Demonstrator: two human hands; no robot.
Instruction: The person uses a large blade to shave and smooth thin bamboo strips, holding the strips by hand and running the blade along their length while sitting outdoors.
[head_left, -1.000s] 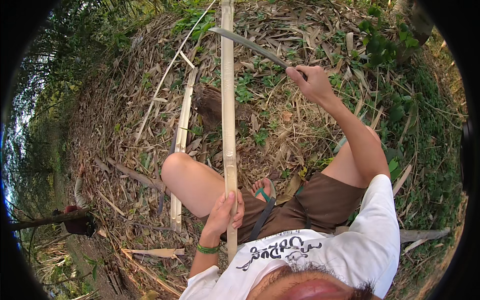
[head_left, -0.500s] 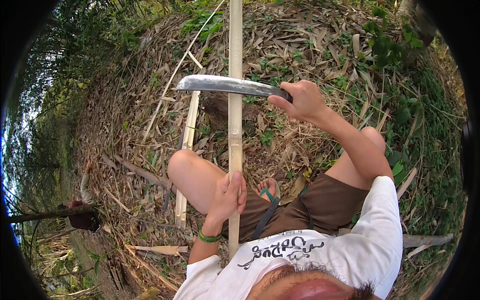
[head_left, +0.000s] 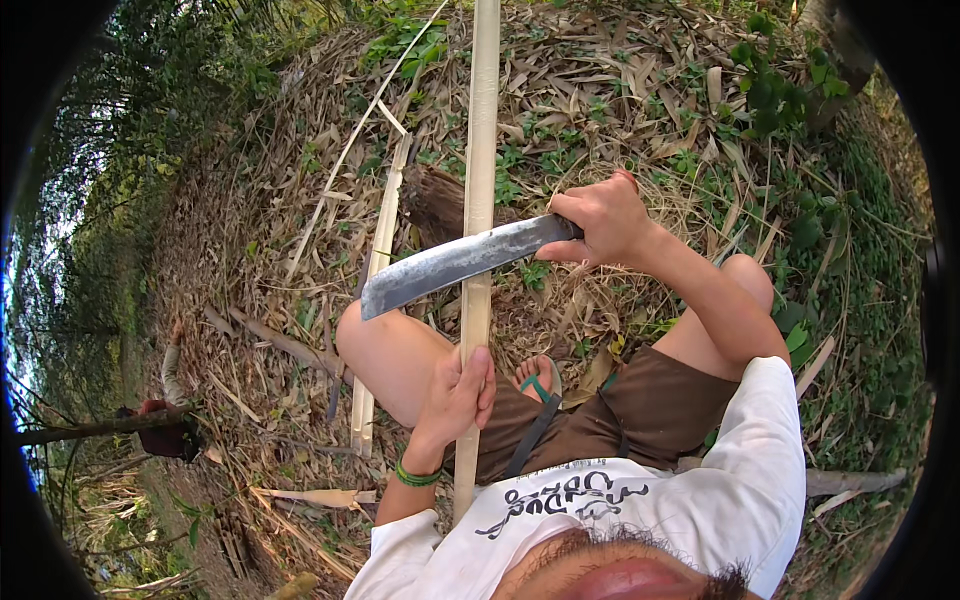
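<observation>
A long pale bamboo strip [head_left: 481,150] runs from my body away past the top of the view. My left hand [head_left: 462,392] is wrapped round its near part, close to my knee, with a green band on the wrist. In my right hand [head_left: 604,220] is the dark handle of a machete [head_left: 460,262], the fingers closed round it. Its broad, worn steel blade lies across the strip, beyond my left hand, with the tip pointing left and toward me. The blade covers a short part of the strip.
A dark wood stump [head_left: 436,198] stands just left of the strip. Split bamboo pieces [head_left: 382,235] lie left of it on ground strewn with dry leaves [head_left: 250,215]. A branch [head_left: 285,345] lies near my left knee. Another person [head_left: 170,425] is at the far left.
The machete has come nearer to me along the strip, its tip swinging down toward my left knee. The strip's far end has tilted slightly right. My left hand keeps its hold.
</observation>
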